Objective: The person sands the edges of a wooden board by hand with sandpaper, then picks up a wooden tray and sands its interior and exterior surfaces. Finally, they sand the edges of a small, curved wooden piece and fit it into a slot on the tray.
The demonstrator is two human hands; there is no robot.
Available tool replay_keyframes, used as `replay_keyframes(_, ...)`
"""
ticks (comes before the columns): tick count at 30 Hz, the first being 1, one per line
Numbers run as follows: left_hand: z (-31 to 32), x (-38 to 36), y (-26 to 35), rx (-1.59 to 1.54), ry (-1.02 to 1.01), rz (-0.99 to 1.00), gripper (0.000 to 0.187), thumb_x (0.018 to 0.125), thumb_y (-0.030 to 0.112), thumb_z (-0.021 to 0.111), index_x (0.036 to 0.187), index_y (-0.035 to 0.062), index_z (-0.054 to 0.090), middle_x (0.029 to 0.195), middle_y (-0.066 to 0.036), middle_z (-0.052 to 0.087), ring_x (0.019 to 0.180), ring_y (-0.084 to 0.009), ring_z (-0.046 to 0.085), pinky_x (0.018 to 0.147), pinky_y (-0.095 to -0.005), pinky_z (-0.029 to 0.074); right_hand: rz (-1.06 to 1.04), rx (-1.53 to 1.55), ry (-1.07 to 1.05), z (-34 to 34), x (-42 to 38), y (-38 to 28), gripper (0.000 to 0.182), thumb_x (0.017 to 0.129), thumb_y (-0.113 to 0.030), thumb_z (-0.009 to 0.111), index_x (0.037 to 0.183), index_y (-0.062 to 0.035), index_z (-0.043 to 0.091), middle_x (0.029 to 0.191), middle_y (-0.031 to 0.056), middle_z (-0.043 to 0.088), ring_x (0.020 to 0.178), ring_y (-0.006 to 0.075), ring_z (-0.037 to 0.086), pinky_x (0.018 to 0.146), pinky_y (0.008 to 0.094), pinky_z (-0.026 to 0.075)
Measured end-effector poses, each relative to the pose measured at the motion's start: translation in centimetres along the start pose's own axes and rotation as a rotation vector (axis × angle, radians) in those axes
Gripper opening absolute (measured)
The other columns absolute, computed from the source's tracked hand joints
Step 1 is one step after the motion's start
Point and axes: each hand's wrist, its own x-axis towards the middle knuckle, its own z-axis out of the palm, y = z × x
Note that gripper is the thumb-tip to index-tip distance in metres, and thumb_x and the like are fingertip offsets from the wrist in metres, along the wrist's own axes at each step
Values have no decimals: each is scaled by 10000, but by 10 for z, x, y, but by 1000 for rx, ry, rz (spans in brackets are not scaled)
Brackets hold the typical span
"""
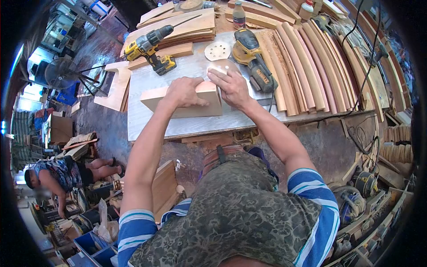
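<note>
- At a woodshop table [191,124], a worker's two bare hands are steadying a pale wooden piece [189,111], which is resting near the table's near edge.
- The left hand [184,92] is grasping the piece, its fingers reaching over the top edge and its thumb pressing the near face.
- The right hand [233,89] is lying at the piece's three o'clock end, its fingers stretching forward; whether they are gripping anything, one cannot tell from this angle.
- From the piece, a yellow-and-black drill [149,48] is resting at eleven o'clock, and a perforated disc [218,51] is lying at one.
- A sander [252,60] is sitting at two o'clock, just beside curved wooden strips [313,66].
- At eight o'clock, beyond the table, another person [62,173] is bending forward.
</note>
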Motion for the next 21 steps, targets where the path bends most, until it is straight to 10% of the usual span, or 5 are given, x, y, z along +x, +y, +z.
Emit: replay_keyframes(21, -1, 13, -6, -17, 26, 4, 911, 601, 632, 884, 1304, 81, 706, 1086, -247, 757, 1035, -429, 717, 934, -501, 550, 64, 59, 127, 11, -23, -13, 619, 756, -40, 719, 1367, -130, 679, 1360, 58, 707, 872, 299, 635, 806, 427, 543)
